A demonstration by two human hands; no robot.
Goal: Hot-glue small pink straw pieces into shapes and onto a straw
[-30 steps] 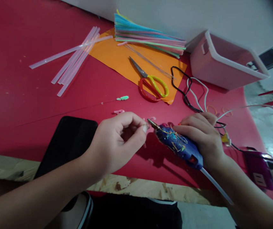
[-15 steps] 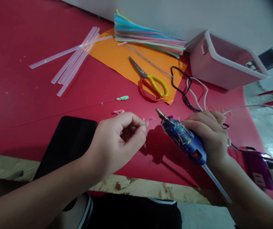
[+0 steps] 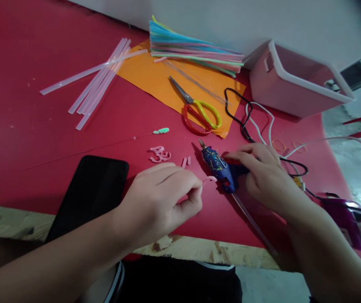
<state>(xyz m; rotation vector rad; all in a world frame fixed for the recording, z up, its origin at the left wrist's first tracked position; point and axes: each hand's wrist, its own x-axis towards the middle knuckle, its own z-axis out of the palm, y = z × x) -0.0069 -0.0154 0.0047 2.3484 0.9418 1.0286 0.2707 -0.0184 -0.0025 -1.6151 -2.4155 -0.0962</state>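
While left hand (image 3: pixel 161 198) pinches curled pink strip (image 3: pixel 211 179) beside glue gun (image 3: pixel 217 166), right hand (image 3: pixel 267 176) at gun's handle (image 3: pixel 240 169), grip unclear; knock could swing possibly hot nozzle (image 3: pixel 202 144) toward left hand

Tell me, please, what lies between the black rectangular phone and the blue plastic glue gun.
The head view shows the left hand pinching a curled pink strip, plus pink scraps.

- A craft-making spot, at home or in a small workshop; which one, I cannot tell.
- Craft supplies show it: a glue gun (image 3: pixel 220 168), translucent glue sticks (image 3: pixel 73 80), a bundle of coloured pipe cleaners (image 3: pixel 196 48), scissors (image 3: pixel 188 99) on an orange sheet (image 3: pixel 155 80).
- The red tabletop (image 3: pixel 16 126) has a rough, wood-like front edge (image 3: pixel 9 221).
- Cords (image 3: pixel 273 120) trail near a pink bin (image 3: pixel 278 90) by a plain wall (image 3: pixel 231 21).
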